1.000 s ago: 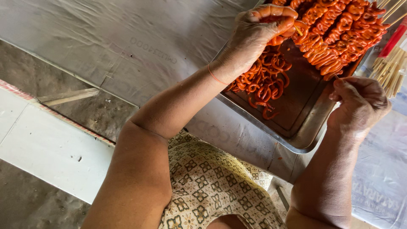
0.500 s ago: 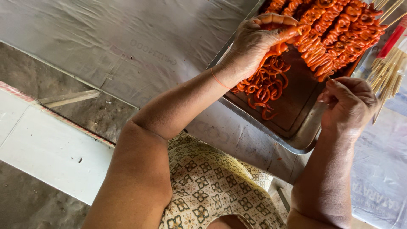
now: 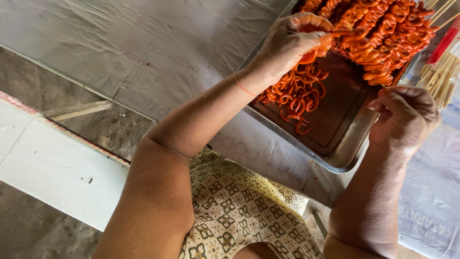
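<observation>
A metal tray (image 3: 354, 144) holds loose orange marinated meat coils (image 3: 297, 96) and a heap of filled skewers (image 3: 383, 38) at its far end. My left hand (image 3: 292, 41) is above the loose coils, closed on an orange piece of meat, with a thin skewer tip (image 3: 352, 32) poking out to the right of its fingers. Just off the tray's right rim, my right hand (image 3: 405, 120) has its fingers curled in. Nothing shows inside them.
A bundle of bare bamboo sticks (image 3: 438, 79) and a red handle (image 3: 443, 45) lie right of the tray. Grey plastic sheeting (image 3: 143, 48) covers the table. A white bench (image 3: 52, 168) and the concrete floor are at the left. Patterned cloth (image 3: 235, 211) covers my lap.
My left hand has stayed over the loose coils, working the meat with its fingers, and the skewer tip now shows. My right hand drifted slightly toward the tray and back.
</observation>
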